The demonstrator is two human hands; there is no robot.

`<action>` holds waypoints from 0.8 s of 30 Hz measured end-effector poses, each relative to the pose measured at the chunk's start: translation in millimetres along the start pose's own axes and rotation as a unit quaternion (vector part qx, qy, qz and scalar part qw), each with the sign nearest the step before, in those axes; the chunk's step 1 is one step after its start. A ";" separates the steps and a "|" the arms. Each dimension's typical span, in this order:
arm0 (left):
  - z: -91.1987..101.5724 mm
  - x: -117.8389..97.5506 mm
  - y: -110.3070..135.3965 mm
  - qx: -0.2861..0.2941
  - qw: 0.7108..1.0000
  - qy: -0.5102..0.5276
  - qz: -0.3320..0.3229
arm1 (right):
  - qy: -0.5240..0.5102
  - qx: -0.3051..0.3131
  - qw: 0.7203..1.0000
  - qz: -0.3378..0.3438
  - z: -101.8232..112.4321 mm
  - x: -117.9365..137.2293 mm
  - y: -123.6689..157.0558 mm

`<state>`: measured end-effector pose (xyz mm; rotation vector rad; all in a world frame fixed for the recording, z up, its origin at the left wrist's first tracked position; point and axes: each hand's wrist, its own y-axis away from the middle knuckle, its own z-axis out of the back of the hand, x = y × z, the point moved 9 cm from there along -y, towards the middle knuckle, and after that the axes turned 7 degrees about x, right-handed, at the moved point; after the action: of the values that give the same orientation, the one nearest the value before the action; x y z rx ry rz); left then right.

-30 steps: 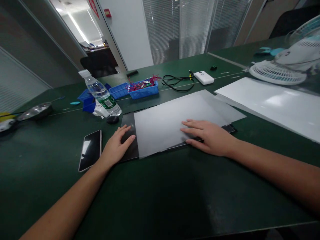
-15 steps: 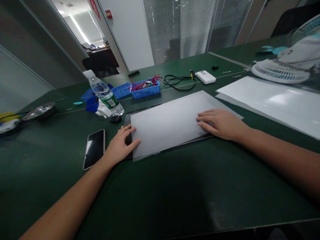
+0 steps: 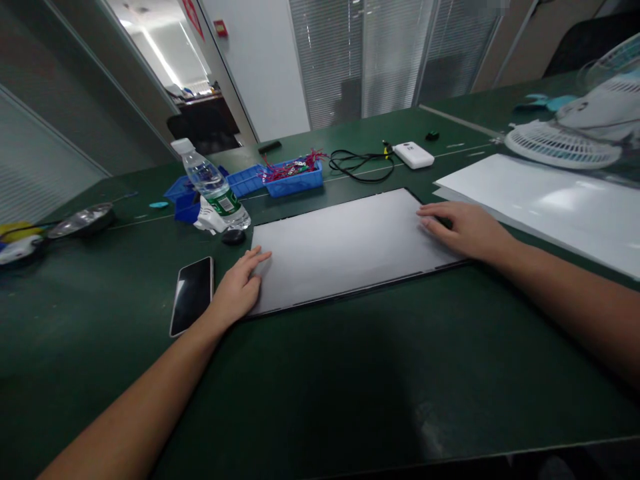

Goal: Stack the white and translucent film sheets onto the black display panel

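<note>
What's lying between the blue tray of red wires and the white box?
A loosely coiled black cable lies between the blue tray and the white box, in the head view.

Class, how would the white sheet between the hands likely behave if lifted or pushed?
The white sheet looks thin, so it is probably light and may flex. Its face looks smooth, so it could be slippery; the dark border along its near edge might limit sliding.

1. Phone [image 3: 193, 295] flat on the green tabletop [image 3: 325, 400].
2. Clear bottle [image 3: 213, 183] standing, white-capped and green-labelled.
3. Blue tray [image 3: 296, 186] holding red wires [image 3: 300, 168].
4. Looped black cable [image 3: 369, 181] beside a white box [image 3: 414, 155].
5. White fan [image 3: 563, 145] at far right.
</note>
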<state>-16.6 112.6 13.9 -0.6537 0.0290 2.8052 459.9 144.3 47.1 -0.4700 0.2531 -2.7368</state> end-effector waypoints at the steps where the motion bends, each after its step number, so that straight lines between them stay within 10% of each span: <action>1: 0.4 0.1 0.2 -0.001 1.000 0.004 0.002 | -0.006 0.006 0.999 -0.044 -0.5 -12.8 -0.7; 6: 3.7 0.1 0.6 -0.013 1.000 0.020 0.008 | -0.033 0.017 0.981 -0.188 1.1 -34.9 3.8; 15: 7.3 7.1 -3.7 -0.024 0.999 0.030 0.010 | -0.051 -0.035 0.977 -0.202 12.9 -29.6 9.3; 20: 9.2 3.5 -2.5 -0.024 1.000 0.017 0.008 | 0.096 -0.058 0.970 -0.214 38.0 -82.9 13.0; 24: 8.4 -0.2 -1.7 -0.023 1.000 0.011 -0.003 | 0.184 0.064 0.931 -0.308 21.8 -147.2 17.3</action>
<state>-19.5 114.9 21.6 -0.6943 -0.0341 2.8007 603.0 180.1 20.7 0.0249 0.0076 -3.4220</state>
